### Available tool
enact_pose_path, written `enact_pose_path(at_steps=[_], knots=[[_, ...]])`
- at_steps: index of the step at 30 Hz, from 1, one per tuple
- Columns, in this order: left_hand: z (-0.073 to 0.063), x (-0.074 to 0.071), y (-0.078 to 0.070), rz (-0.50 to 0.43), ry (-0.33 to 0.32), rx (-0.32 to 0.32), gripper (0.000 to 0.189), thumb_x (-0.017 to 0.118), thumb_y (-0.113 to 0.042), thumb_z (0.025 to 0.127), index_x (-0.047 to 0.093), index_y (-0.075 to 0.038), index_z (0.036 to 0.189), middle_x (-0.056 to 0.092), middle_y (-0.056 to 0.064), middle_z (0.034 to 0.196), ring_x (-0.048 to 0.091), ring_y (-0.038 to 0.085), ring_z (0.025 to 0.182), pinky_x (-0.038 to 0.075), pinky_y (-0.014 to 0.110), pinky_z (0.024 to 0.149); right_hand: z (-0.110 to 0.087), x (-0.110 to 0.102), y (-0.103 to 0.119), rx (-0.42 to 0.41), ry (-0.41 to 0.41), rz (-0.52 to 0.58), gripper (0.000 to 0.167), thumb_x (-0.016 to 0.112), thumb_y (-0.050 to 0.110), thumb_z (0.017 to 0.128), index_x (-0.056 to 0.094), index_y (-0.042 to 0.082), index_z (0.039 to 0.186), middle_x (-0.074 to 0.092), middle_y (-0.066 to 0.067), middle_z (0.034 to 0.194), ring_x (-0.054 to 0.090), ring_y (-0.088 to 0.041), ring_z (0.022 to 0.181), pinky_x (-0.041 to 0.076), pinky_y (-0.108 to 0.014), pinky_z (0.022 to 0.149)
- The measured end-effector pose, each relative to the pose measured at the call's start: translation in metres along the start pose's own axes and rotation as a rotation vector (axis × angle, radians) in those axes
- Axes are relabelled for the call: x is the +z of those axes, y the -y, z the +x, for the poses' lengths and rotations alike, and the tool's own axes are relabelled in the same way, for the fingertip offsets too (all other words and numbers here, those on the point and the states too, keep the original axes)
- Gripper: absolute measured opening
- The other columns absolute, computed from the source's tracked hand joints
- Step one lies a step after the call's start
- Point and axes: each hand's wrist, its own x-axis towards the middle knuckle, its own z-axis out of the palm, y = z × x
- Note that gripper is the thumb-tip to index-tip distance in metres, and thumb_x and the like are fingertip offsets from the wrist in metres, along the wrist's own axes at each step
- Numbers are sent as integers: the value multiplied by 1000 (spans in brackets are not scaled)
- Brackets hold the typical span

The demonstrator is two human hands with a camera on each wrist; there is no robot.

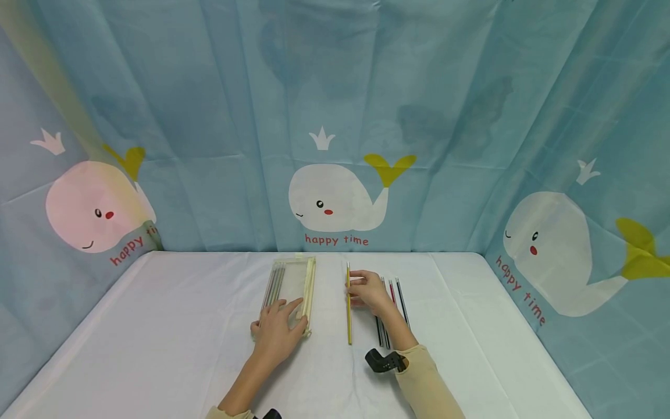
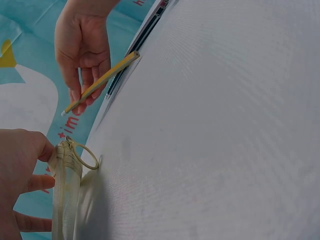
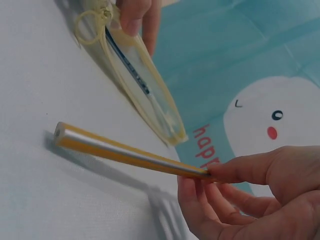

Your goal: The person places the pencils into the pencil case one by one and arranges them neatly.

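Note:
My right hand pinches a yellow pencil with silver stripes between thumb and fingertips. In the right wrist view the pencil slants over the white cloth and casts a shadow on it. My left hand grips the near end of a clear pencil case with pale yellow edging, fingers spread across it. A ring zipper pull hangs at the case's end. Several pencils lie inside along its left side. The right wrist view shows the case's side gaping, with a dark pencil within.
Beneath and just beyond my right forearm lie several more pencils, among them a black pencil and a red pencil. A white cloth covers the table. Blue whale-print curtains enclose its back and sides.

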Motion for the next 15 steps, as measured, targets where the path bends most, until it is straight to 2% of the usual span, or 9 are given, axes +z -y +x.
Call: enact_pose_path(at_steps=[3,11,15], knots=[[0,0,0,-5,1,-3,42,65,-32,98,72,-18,137,59,25,143,50,53,130,37,78,89,0,1,0,-18,-1,12,45,67,-8,95,60,-8,140,67,-19,110,71,-21,84,64,-41,75],[1,-1,-1,-10,3,-15,43,66,-32,98,72,-17,137,59,25,142,50,54,131,36,78,90,-2,7,2,-62,-4,34,47,67,-9,94,60,-10,140,67,-24,114,72,-22,85,64,-45,77],[0,-2,-2,-18,8,-14,43,65,-31,98,71,-17,138,59,25,143,49,54,131,36,78,90,-2,10,1,-75,-10,44,47,68,-10,93,60,-10,139,67,-23,113,71,-20,84,64,-43,75]])
